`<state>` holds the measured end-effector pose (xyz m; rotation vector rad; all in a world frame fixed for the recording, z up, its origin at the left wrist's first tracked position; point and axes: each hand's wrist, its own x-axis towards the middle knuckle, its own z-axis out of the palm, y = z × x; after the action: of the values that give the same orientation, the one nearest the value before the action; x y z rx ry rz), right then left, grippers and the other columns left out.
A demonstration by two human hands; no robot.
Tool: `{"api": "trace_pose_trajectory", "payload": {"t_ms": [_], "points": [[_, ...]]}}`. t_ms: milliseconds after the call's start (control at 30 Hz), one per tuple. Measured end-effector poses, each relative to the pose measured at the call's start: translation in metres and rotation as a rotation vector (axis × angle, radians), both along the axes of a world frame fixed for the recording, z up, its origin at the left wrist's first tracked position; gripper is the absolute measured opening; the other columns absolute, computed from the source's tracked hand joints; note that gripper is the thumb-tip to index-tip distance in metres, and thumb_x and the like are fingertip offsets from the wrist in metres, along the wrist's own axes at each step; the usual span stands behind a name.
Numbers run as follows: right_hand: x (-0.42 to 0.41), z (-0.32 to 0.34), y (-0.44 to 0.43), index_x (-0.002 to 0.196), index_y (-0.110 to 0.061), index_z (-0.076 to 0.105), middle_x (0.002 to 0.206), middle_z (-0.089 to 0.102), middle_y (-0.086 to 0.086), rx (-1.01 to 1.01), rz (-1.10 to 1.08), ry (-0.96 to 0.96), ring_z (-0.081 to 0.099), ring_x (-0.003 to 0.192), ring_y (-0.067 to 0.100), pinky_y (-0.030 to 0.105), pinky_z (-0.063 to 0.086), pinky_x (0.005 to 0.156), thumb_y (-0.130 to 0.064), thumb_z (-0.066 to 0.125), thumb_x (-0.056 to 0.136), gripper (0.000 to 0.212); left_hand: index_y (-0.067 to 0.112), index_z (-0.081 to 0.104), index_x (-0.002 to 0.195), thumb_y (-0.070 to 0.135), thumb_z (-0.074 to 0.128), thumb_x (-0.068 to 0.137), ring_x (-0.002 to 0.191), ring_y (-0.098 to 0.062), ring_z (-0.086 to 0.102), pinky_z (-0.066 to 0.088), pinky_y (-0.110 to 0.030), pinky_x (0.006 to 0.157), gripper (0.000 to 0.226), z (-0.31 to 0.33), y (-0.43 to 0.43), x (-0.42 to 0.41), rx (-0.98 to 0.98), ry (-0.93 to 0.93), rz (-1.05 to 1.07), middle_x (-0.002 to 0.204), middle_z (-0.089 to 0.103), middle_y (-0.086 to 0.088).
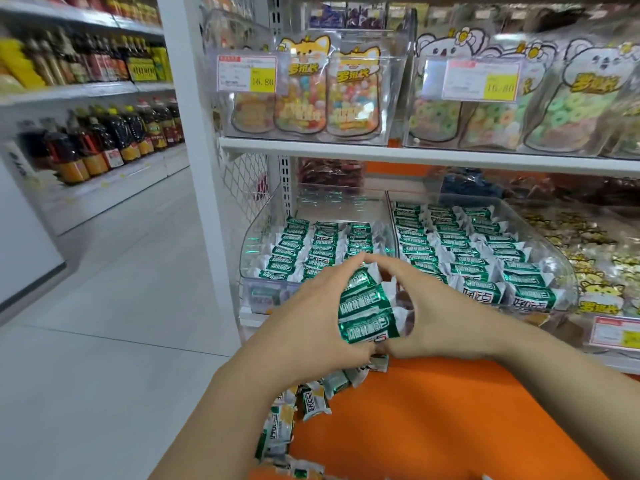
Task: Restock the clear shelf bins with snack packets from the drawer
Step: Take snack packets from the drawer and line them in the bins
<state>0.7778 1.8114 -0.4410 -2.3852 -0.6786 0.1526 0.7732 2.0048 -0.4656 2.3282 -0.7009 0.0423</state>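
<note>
A stack of green foil snack packets (367,310) is gripped between the left hand (311,317) and the right hand (440,317). The curled fingers (391,268) of both close round its ends and meet at the top. The stack is just in front of the left clear plastic shelf bin (256,244), which holds rows of the same packets. The right clear bin (554,258) beside it is fuller. Below the wrists lies the orange drawer (433,427), with loose packets (311,400) along its left edge, seemingly yellow-marked but blurred.
</note>
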Motion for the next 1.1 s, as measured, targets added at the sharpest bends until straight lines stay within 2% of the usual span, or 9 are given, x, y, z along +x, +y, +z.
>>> {"api": "trace_pose_trajectory", "payload": {"t_ms": [100, 233, 400, 533, 633, 700, 800, 1000, 1100], "points": [[0.007, -0.005, 0.007, 0.142, -0.041, 0.019, 0.117, 0.039, -0.021, -0.008, -0.009, -0.192, 0.044, 0.106, -0.010, 0.014, 0.040, 0.087, -0.032, 0.083, 0.066, 0.099, 0.046, -0.006, 0.145, 0.045, 0.071, 0.071, 0.117, -0.006, 0.041, 0.043, -0.029, 0.096, 0.106, 0.012, 0.002, 0.006, 0.246, -0.233, 0.035, 0.139, 0.027, 0.018], [0.027, -0.008, 0.006, 0.143, -0.039, 0.021, 0.129, 0.037, -0.012, 0.063, -0.061, -0.338, 0.041, 0.117, 0.002, 0.029, 0.042, 0.097, -0.041, 0.076, 0.065, 0.096, 0.034, 0.002, 0.150, 0.051, 0.070, 0.071, 0.126, -0.011, 0.036, 0.032, -0.031, 0.108, 0.106, 0.019, 0.005, 0.035, 0.247, -0.350, 0.037, 0.146, 0.021, 0.011], [0.060, -0.011, -0.002, 0.146, -0.029, 0.020, 0.137, 0.034, -0.006, -0.030, -0.084, -0.478, 0.035, 0.124, 0.003, 0.018, 0.034, 0.100, -0.036, 0.081, 0.069, 0.099, 0.030, 0.018, 0.145, 0.058, 0.057, 0.069, 0.125, -0.014, 0.042, 0.028, -0.039, 0.113, 0.089, 0.011, 0.006, 0.082, 0.227, -0.514, -0.028, 0.139, 0.039, 0.006], [0.086, -0.007, -0.015, 0.144, -0.038, -0.011, 0.143, 0.014, -0.022, -0.226, -0.099, -0.361, 0.014, 0.130, -0.009, 0.010, 0.011, 0.106, -0.065, 0.070, 0.068, 0.115, 0.030, 0.018, 0.144, 0.058, 0.058, 0.068, 0.126, -0.017, 0.040, 0.022, -0.036, 0.115, 0.091, 0.003, 0.004, 0.120, 0.308, -0.481, -0.009, 0.139, 0.039, 0.005], [0.112, -0.012, -0.032, 0.151, -0.033, -0.005, 0.155, 0.002, -0.017, -0.327, -0.190, -0.275, 0.003, 0.141, -0.002, 0.019, 0.001, 0.111, -0.084, 0.036, 0.075, 0.100, 0.030, 0.017, 0.147, 0.056, 0.066, 0.071, 0.132, -0.019, 0.034, 0.017, -0.037, 0.117, 0.094, -0.001, 0.006, 0.151, 0.381, -0.428, 0.041, 0.144, 0.034, 0.003], [0.129, -0.020, -0.041, 0.153, -0.027, 0.007, 0.160, 0.006, -0.004, -0.359, -0.259, -0.198, 0.007, 0.145, 0.008, 0.023, 0.000, 0.115, -0.075, 0.016, 0.088, 0.081, 0.031, 0.014, 0.148, 0.057, 0.066, 0.073, 0.134, -0.019, 0.032, 0.016, -0.038, 0.118, 0.095, -0.001, 0.005, 0.172, 0.441, -0.413, 0.081, 0.147, 0.031, 0.003], [0.142, -0.030, -0.045, 0.152, -0.029, 0.008, 0.160, 0.013, -0.003, -0.322, -0.294, -0.074, 0.012, 0.146, 0.011, 0.036, 0.004, 0.120, -0.061, 0.013, 0.086, 0.074, 0.027, 0.015, 0.148, 0.062, 0.064, 0.073, 0.129, -0.021, 0.041, 0.027, -0.041, 0.114, 0.096, -0.003, -0.006, 0.200, 0.543, -0.419, 0.098, 0.143, 0.039, -0.002], [0.144, -0.031, -0.046, 0.151, -0.037, 0.002, 0.159, 0.008, -0.014, -0.288, -0.278, -0.023, 0.010, 0.144, 0.007, 0.029, 0.002, 0.117, -0.059, 0.013, 0.086, 0.069, 0.033, 0.027, 0.141, 0.072, 0.056, 0.062, 0.112, -0.026, 0.056, 0.048, -0.043, 0.094, 0.092, -0.011, -0.042, 0.259, 0.520, -0.279, 0.137, 0.133, 0.052, 0.000], [0.144, -0.031, -0.046, 0.150, -0.039, 0.002, 0.158, 0.008, -0.016, -0.285, -0.278, -0.020, 0.011, 0.143, 0.009, 0.028, 0.003, 0.115, -0.059, 0.014, 0.087, 0.067, 0.033, 0.023, 0.143, 0.060, 0.069, 0.064, 0.116, -0.026, 0.055, 0.048, -0.040, 0.095, 0.095, -0.016, -0.064, 0.278, 0.474, -0.182, 0.161, 0.142, 0.045, -0.001]]}}
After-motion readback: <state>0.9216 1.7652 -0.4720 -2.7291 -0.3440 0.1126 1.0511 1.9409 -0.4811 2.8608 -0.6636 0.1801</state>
